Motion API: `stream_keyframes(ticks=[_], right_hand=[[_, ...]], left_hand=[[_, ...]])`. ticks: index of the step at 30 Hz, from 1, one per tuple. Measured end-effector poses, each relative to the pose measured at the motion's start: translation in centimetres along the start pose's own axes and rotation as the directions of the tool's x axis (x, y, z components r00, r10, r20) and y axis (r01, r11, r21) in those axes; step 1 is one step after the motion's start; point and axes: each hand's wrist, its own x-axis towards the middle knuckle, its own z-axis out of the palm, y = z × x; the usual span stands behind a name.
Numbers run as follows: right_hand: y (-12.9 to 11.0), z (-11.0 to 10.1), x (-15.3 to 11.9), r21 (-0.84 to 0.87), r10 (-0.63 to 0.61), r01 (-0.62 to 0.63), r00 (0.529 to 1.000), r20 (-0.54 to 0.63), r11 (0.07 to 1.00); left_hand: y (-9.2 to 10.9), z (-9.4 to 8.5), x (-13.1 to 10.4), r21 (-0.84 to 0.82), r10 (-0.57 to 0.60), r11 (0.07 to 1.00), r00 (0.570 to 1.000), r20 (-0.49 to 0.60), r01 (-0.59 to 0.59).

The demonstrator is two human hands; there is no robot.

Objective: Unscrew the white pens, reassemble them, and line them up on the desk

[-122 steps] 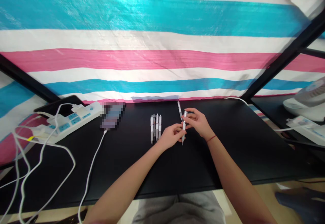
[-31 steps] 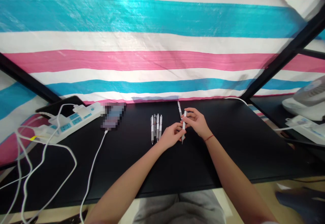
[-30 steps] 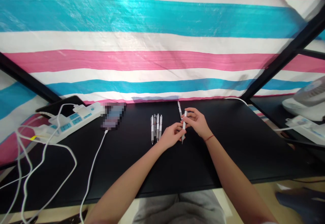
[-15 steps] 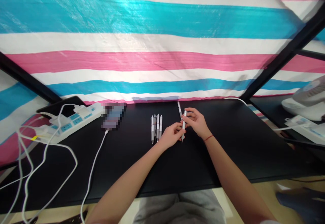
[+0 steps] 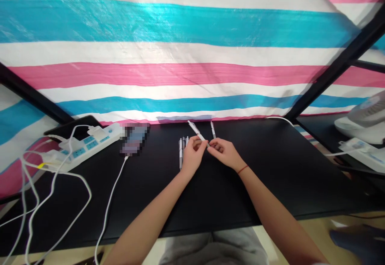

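A red bracelet (image 5: 243,169) and grey cloth (image 5: 215,248)
The left hand (image 5: 192,154) is bare to the wrist and beyond; the bracelet, thin as cord, circles the wrist just behind the bare right hand (image 5: 225,152); farther back along that arm shows a sliver of pale sleeve (image 5: 319,263); the cloth, soft and creased, covers the lap below both hands.

A striped sheet (image 5: 192,73) is hanging at twelve o'clock; a power strip (image 5: 90,144) is lying at nine, white cables (image 5: 90,193) are trailing at eight, and a white appliance (image 5: 359,120) is sitting at three.
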Motion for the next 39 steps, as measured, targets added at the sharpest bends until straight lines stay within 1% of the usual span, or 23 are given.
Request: stream_keyframes(ticks=[1,3,4,6,9,11,13,15,17,22,26,29,31,34,36,39], right_hand=[[-0.3,0.2,-0.1,-0.09,-0.048,0.05,0.999,0.021,0.995],[-0.6,0.5,-0.2,-0.191,-0.109,0.112,0.994,0.029,0.975],[-0.6,0.6,-0.2,-0.207,-0.118,0.118,0.993,0.01,0.971],[-0.2,0.3,0.0,-0.219,-0.101,0.086,0.993,-0.06,0.972],[0.9,-0.6,0.3,-0.251,-0.002,-0.053,0.977,-0.213,0.967],[1.9,-1.2,0.5,-0.287,0.092,-0.186,0.946,-0.312,0.94],[2.8,-1.7,0.6,-0.338,0.174,-0.296,0.921,-0.348,0.893],[3.3,-1.8,0.7,-0.399,0.233,-0.357,0.916,-0.327,0.844],[3.5,-1.7,0.8,-0.455,0.271,-0.389,0.913,-0.303,0.801],[2.8,-1.1,1.2,-0.562,0.321,-0.42,0.907,-0.271,0.712],[2.4,-1.0,1.4,-0.602,0.315,-0.404,0.915,-0.253,0.689],[2.3,-0.9,1.2,-0.608,0.312,-0.397,0.917,-0.247,0.687],[2.3,-1.0,0.9,-0.625,0.279,-0.365,0.931,-0.234,0.69],[2.3,-1.1,0.5,-0.671,0.189,-0.247,0.969,-0.161,0.699],[2.4,-1.1,0.3,-0.688,0.151,-0.181,0.983,-0.104,0.703],[2.6,-1.2,0.3,-0.693,0.135,-0.153,0.988,-0.081,0.704]], left_hand=[[0.1,-0.2,0.2,-0.011,0.004,1.0,1.0,-0.007,-0.004],[0.1,-0.6,0.5,-0.028,0.003,1.0,1.0,0.0,-0.003],[0.1,-0.6,0.6,-0.032,0.004,0.999,1.0,0.008,-0.004],[0.0,-0.7,0.6,-0.024,0.002,1.0,1.0,0.02,-0.001],[0.0,-0.8,0.6,0.048,-0.042,0.998,0.999,0.033,0.041],[0.1,-1.0,0.6,0.105,-0.068,0.992,0.997,0.046,0.063],[0.2,-1.2,0.8,0.149,-0.071,0.987,0.996,0.057,0.061],[0.3,-1.3,0.9,0.179,-0.066,0.982,0.995,0.069,0.053],[0.3,-1.4,1.0,0.192,-0.065,0.98,0.995,0.08,0.049],[-0.2,-1.3,1.1,0.195,-0.07,0.979,0.993,0.093,0.051],[-0.4,-1.3,1.2,0.204,-0.071,0.978,0.992,0.105,0.049],[0.1,-1.8,1.3,0.3,-0.038,0.954,0.993,0.108,0.004],[0.7,-2.4,1.5,0.419,0.0,0.906,0.993,0.117,-0.049],[1.5,-3.6,1.9,0.588,0.051,0.799,0.989,0.14,-0.124],[1.9,-4.4,2.2,0.652,0.076,0.743,0.987,0.141,-0.15],[2.0,-5.2,2.6,0.688,0.097,0.709,0.988,0.119,-0.152]])
